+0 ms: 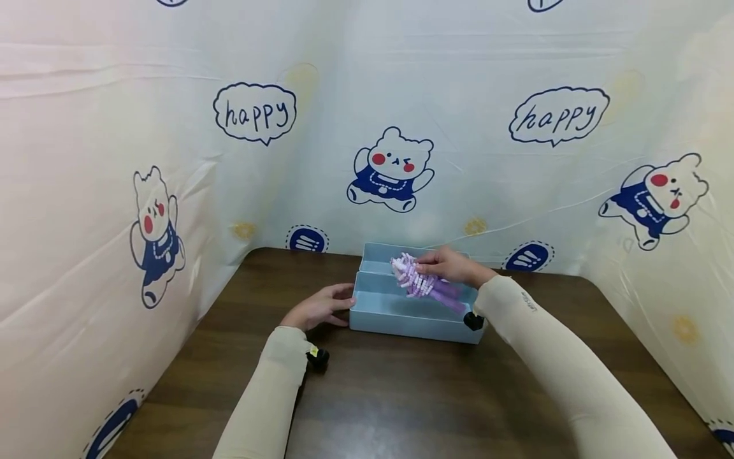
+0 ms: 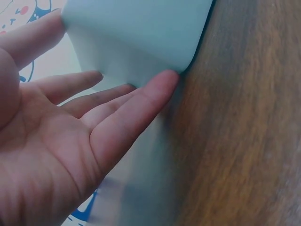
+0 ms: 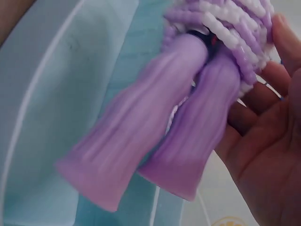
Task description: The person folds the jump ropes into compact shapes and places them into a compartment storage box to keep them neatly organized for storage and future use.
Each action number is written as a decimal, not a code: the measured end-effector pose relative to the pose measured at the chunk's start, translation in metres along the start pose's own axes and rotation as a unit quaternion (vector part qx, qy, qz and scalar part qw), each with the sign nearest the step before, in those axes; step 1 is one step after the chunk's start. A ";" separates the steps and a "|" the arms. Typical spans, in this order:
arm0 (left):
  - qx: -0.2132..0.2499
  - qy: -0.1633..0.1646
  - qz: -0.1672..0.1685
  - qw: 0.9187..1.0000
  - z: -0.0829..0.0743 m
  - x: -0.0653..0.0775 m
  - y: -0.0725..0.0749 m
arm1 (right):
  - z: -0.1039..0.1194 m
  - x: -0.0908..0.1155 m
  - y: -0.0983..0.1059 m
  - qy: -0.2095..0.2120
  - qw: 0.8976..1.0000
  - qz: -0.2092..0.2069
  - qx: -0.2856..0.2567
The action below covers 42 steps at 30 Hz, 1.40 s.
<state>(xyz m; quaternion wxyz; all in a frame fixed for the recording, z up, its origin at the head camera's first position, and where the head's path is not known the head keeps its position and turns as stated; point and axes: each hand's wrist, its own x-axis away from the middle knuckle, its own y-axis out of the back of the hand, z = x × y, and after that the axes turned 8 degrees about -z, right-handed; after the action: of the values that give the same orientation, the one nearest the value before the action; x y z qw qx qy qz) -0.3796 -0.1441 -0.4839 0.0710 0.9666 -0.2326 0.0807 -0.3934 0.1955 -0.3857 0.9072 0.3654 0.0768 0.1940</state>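
A beaded jump rope [image 1: 411, 275], white and lilac, is bundled up with its two purple handles [image 3: 127, 127] side by side. My right hand [image 1: 451, 265] grips the bundle over the light blue divided box [image 1: 413, 326], and the handles slant down toward the front compartment. In the right wrist view the beads hide part of that hand's fingers. At the box's left end is my left hand [image 1: 321, 308], its fingers extended and spread. Seen from the left wrist, these fingertips [image 2: 165, 81] meet the outer wall of the box near a lower corner.
The box stands near the back edge of a dark brown wooden table [image 1: 378, 395]. A pale curtain [image 1: 459, 51] printed with bears and "happy" bubbles surrounds the table at the back and both sides. Small black cameras [image 1: 318, 359] sit at both wrists.
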 end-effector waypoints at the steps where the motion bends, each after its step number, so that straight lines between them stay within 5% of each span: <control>1: 0.000 -0.001 -0.001 1.000 0.000 0.000 0.000 | -0.002 -0.002 0.000 0.002 1.000 0.012 0.005; 10: -0.003 0.005 -0.006 1.000 0.001 0.001 -0.002 | -0.011 -0.010 -0.006 0.012 0.994 0.109 0.022; 20: -0.011 0.003 -0.014 1.000 0.000 0.004 0.000 | -0.019 -0.020 -0.021 -0.020 0.985 0.166 0.037; 37: -0.021 0.004 -0.022 1.000 -0.001 0.006 -0.005 | -0.025 -0.020 -0.027 -0.036 0.982 0.186 0.021; 42: -0.024 0.006 -0.025 0.999 -0.001 0.006 -0.004 | -0.030 -0.021 -0.025 -0.097 0.976 0.197 -0.001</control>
<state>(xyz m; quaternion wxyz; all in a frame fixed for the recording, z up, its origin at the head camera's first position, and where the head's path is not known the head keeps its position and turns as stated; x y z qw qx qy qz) -0.3726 -0.1430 -0.4824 0.0978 0.9696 -0.2098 0.0787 -0.4133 0.1889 -0.4247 0.8548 0.3893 -0.0851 0.3324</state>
